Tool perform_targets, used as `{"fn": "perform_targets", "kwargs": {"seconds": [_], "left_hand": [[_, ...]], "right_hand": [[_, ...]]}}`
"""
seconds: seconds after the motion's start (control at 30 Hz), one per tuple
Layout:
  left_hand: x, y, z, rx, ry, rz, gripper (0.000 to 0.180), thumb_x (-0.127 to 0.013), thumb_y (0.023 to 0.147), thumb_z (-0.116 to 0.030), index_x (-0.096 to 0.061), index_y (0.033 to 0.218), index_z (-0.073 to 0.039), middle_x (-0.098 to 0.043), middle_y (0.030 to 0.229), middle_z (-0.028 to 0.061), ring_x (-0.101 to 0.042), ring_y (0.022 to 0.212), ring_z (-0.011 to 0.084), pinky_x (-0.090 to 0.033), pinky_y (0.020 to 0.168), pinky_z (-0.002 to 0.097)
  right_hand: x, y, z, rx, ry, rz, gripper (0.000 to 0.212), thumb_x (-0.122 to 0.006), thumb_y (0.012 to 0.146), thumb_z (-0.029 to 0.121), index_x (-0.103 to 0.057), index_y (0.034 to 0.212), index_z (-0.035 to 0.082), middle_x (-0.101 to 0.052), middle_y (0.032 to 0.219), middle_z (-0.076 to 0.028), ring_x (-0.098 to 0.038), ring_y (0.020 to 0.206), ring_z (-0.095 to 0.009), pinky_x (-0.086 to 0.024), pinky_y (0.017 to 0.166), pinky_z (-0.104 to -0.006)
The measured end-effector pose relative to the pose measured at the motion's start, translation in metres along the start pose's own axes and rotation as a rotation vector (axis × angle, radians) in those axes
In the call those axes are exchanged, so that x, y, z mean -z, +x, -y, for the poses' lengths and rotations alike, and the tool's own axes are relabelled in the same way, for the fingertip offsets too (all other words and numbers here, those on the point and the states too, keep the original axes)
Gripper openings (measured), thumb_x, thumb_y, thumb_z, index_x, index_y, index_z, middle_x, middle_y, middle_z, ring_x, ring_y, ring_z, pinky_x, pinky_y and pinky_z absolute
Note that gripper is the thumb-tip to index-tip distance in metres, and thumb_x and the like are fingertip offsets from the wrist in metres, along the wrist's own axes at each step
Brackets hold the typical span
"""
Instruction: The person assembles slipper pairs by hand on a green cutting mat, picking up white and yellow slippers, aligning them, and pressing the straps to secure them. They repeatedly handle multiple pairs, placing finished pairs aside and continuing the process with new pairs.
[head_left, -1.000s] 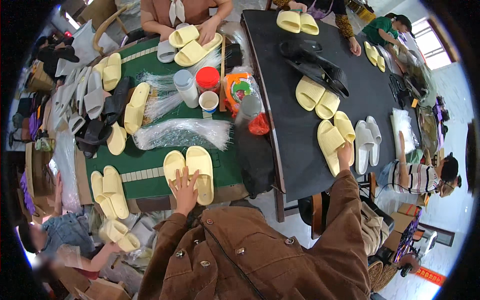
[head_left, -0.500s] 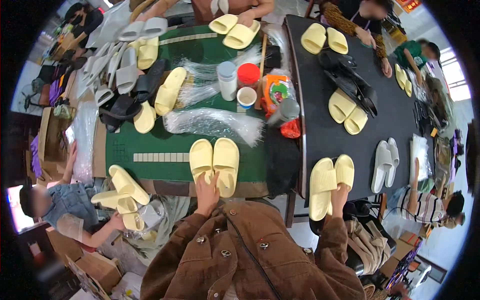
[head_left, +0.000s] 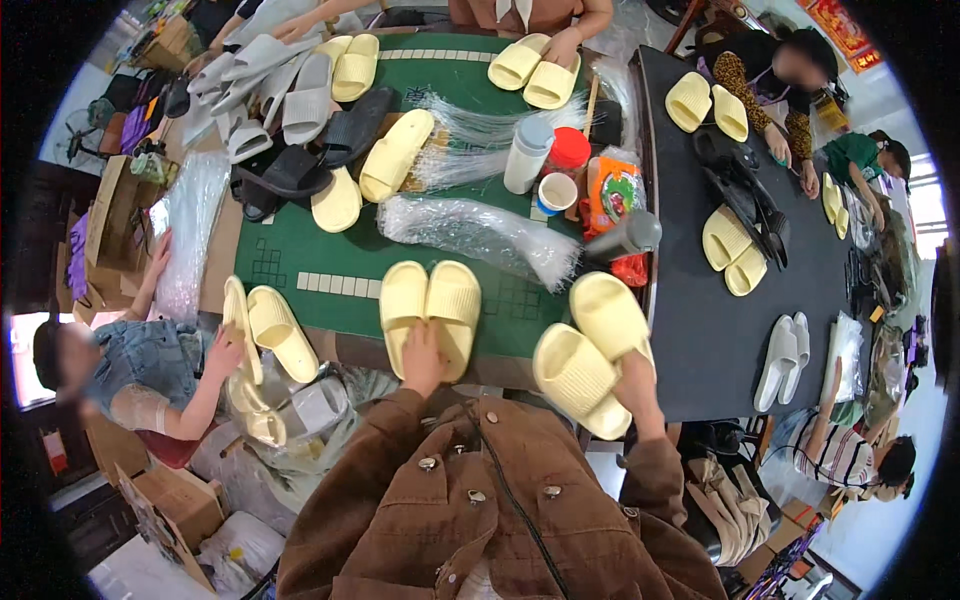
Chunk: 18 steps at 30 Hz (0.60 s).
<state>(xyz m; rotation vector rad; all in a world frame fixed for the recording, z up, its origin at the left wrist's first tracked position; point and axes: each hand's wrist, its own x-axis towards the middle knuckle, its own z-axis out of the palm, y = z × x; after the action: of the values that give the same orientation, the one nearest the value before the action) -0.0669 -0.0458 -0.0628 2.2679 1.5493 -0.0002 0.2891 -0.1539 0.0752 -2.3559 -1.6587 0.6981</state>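
A pair of pale yellow slide slippers (head_left: 452, 300) lies side by side at the near edge of the green table, toes pointing away from me. My left hand (head_left: 424, 355) is at their heel ends, its fingers closed on the inner edges where the two meet. In my right hand (head_left: 636, 388) is a second pair of yellow slide slippers (head_left: 578, 375), held by the heels over the table's near right corner. These two overlap at an angle, one partly covering the other. The fingertips of my right hand are hidden behind the slippers.
Clear plastic bags (head_left: 480, 235), a grey-lidded bottle (head_left: 528, 155), a red-lidded jar (head_left: 568, 150), a paper cup (head_left: 556, 193) and a grey flask (head_left: 625, 238) stand or lie beyond. Grey slippers (head_left: 305, 105) pile up far left. A black table (head_left: 690, 340) adjoins at right. Co-workers sit around.
My right hand has brought its slippers left from the black table to the green one, and they have fanned apart. My view has shifted left. The left-hand pair stays on the green table.
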Motion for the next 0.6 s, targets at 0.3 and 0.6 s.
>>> {"fn": "perform_targets", "kwargs": {"seconds": [0.3,0.6], "left_hand": [[0.054,0.053,0.165,0.296,-0.018,-0.116,0.063,-0.059,0.073,-0.007,-0.04,0.133,-0.003,-0.043,0.127,0.0223,-0.045,0.111,0.0411,-0.04,0.09,0.0483],[0.059,0.066,0.225,0.261,-0.25,-0.128,0.061,-0.058,0.079,-0.008,-0.035,0.134,0.005,-0.031,0.135,0.0342,-0.031,0.126,0.0464,-0.028,0.106,0.0427]], "right_hand": [[-0.083,0.087,0.121,-0.008,0.187,-0.004,0.02,-0.055,0.072,0.008,-0.058,0.088,-0.003,-0.062,0.086,-0.025,-0.06,0.082,-0.041,-0.047,0.073,-0.0459],[-0.192,0.095,0.139,-0.265,0.545,-0.09,0.028,-0.063,0.075,0.014,-0.057,0.092,-0.007,-0.061,0.089,-0.023,-0.06,0.087,-0.033,-0.047,0.077,-0.0387]]}}
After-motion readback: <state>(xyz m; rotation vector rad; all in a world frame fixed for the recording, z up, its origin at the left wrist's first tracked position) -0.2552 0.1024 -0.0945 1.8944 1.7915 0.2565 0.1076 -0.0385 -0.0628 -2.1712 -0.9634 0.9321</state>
